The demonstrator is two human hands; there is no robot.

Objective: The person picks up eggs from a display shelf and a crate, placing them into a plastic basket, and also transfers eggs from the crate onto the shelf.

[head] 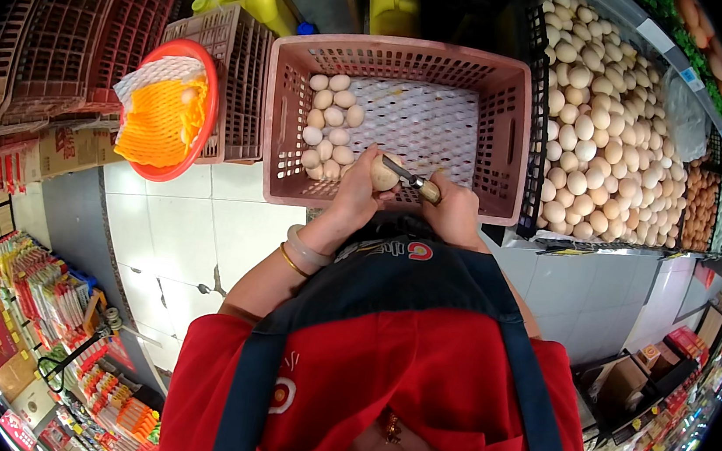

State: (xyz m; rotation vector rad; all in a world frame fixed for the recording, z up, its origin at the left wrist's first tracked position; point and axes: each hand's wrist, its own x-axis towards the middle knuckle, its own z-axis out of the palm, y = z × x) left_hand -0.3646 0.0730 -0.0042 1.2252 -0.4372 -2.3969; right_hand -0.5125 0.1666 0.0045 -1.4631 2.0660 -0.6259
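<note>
My left hand [356, 187] grips a pale, speckled egg [384, 173] that looks larger than the others nearby. A short knife-like tool [430, 191] with a wooden handle is held in my right hand [457, 210]. Its dark metal end lies against or just over the upper side of the egg; contact is hard to tell. Both hands are above the near side of a pinkish-brown plastic crate [406, 47]. Several eggs [334, 116] rest along the crate's left side, on a white foam net lining [422, 116].
Left of the crate, a red plastic basin [208, 123] holds orange foam netting [154, 121] and an egg. Stacked crates [91, 25] rise behind it. On the right stands a black crate [532, 131] heaped with eggs [598, 138]. Yellow jugs [394, 4] stand beyond.
</note>
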